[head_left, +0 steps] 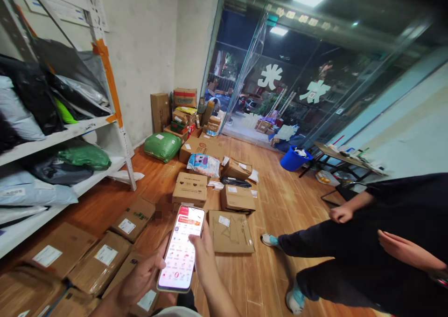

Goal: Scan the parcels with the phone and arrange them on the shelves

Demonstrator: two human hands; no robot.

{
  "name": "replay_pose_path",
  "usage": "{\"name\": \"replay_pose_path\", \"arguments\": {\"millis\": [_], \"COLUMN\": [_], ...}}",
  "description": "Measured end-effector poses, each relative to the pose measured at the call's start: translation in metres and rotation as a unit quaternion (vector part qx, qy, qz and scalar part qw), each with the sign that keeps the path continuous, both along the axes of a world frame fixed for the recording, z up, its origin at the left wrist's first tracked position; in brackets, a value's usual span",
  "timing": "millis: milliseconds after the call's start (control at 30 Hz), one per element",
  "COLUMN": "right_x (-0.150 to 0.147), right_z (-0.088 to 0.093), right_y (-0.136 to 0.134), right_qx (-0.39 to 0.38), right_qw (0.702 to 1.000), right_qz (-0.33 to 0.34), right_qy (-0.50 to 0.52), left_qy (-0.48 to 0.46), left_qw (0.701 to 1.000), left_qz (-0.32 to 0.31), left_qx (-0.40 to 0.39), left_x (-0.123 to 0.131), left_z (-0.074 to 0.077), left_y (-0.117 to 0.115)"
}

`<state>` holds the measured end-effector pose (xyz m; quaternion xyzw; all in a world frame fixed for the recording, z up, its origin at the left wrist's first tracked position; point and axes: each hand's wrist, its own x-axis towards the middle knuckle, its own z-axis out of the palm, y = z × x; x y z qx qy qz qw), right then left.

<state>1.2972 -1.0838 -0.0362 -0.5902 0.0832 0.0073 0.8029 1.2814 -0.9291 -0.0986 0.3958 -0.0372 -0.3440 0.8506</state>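
Low in the head view, near the bottom edge, I see both hands on 1 phone point(180, 251). The left hand point(140, 277) cups it from the left and underneath, with its fingers curled round the back and its thumb lying by the left edge. The right hand point(205, 251) grips the right edge, and its thumb bends over the upper part of the lit screen, which shows a red and white app page. The phone is held upright and tilted toward the camera, above the wooden floor point(280, 200) and well apart from everything lying on it.

I judge the phone light and stiff, with a smooth glass face that would slip easily and crack if it dropped on that hard floor. The safe hold is on the 2 long side edges with fingers behind the back, as both hands have it now. The glass face itself offers no grip.

Beyond the hands, many cardboard boxes point(190, 189) lie flat on the floor, some of them touching. More sit along the left, below a white shelf point(87, 126) stuffed with soft mail bags point(21, 116). A green bag point(163, 145) rests near the wall, and a blue bucket point(293, 159) stands near the glass front point(297, 74). At the right is another person in dark clothes point(402, 214), with 1 hand point(341, 213) at the hip, well apart from the phone.
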Motion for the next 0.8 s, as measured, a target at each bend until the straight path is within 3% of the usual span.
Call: {"name": "replay_pose_path", "arguments": {"millis": [267, 467, 667, 800], "right_x": [-0.005, -0.006, -0.006, -0.006], "right_z": [-0.010, -0.007, -0.001, 0.000], "right_y": [-0.001, -0.012, -0.032, -0.030], "right_qx": [-0.056, 0.002, -0.012, -0.024], "right_qw": [0.998, 0.999, 0.993, 0.995], "right_qz": [-0.002, 0.029, 0.114, 0.095], "right_qy": [-0.037, -0.019, -0.029, -0.034], "left_qy": [-0.009, -0.024, -0.013, 0.000], "left_qw": [1.000, 0.999, 0.999, 0.999], "left_qz": [-0.011, -0.014, 0.004, 0.007], "left_qx": [0.014, -0.027, -0.045, -0.037], "left_x": [-0.001, -0.003, -0.004, -0.006], "left_z": [0.007, 0.019, 0.036, 0.039], "left_y": [-0.007, -0.015, -0.020, -0.023]}}
